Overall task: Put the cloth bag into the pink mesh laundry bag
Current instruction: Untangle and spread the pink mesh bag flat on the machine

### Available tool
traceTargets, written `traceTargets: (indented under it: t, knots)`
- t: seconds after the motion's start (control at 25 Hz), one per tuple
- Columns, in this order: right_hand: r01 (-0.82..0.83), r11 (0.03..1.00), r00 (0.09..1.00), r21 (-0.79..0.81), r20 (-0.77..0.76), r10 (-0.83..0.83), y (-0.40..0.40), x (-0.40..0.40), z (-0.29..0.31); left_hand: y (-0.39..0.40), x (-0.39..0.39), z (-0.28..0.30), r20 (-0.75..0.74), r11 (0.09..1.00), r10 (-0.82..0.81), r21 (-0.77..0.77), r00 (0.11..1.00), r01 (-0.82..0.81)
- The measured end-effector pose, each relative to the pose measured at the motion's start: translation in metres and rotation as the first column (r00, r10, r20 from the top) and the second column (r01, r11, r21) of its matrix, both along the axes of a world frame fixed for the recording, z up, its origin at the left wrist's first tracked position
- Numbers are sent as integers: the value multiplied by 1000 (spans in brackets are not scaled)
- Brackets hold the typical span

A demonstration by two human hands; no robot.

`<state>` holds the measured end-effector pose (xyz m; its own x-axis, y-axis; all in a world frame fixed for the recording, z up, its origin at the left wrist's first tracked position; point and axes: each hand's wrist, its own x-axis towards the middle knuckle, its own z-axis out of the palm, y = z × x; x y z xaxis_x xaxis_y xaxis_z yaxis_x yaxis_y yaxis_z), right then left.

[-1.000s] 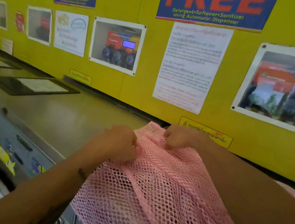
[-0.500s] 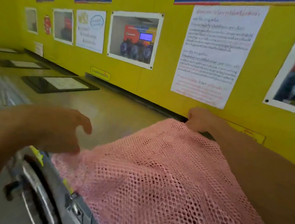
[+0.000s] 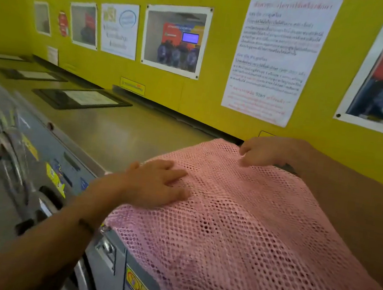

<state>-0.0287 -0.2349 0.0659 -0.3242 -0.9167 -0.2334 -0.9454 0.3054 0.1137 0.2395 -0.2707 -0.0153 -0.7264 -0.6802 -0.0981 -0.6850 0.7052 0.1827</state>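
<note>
The pink mesh laundry bag (image 3: 243,223) lies spread over the top of a washing machine and hangs down over its front edge. My left hand (image 3: 159,184) rests flat on the bag's left edge, palm down, fingers spread. At the bag's far corner by the wall, my right hand (image 3: 264,151) has its fingers curled on the mesh; whether it pinches the mesh is unclear. No cloth bag can be made out; a faint dark patch shows through the mesh near the front.
The steel machine top (image 3: 115,130) runs left along a yellow wall (image 3: 206,91) covered with posters. Black framed sheets (image 3: 80,98) lie flat on the top farther left. Machine fronts with door handles (image 3: 13,154) and stickers drop away at lower left.
A second ago both hands gripped the bunched bag's top. The bag has since been spread flat over the machine top. My left hand swung out left, then came down flat on the mesh.
</note>
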Motion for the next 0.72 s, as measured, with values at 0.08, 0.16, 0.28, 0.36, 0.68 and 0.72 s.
traceTargets:
  t: [0.08, 0.16, 0.28, 0.36, 0.68, 0.72]
  knots:
    - [159, 971, 982, 176, 71, -174, 19, 2, -1, -11, 5, 14, 99, 992, -8, 130, 995, -5]
    - [228, 942, 945, 247, 178, -276, 37, 5, -8, -15, 7, 32, 105, 966, -31, 258, 994, 3]
    - [84, 988, 968, 128, 226, -112, 58, 0, -25, -19, -6, 44, -136, 991, 20, 135, 991, -2]
    - [11, 999, 980, -40, 199, -2, 73, -5, -21, -13, -29, 37, -342, 1000, -6, -14, 940, 2]
    - [166, 985, 976, 43, 136, -170, 114, -57, -72, -14, -77, -6, 70, 996, -94, 8, 993, 94]
    - [153, 988, 976, 3, 155, -151, 113, -59, -76, -16, -79, -4, 61, 995, -96, 15, 994, 95]
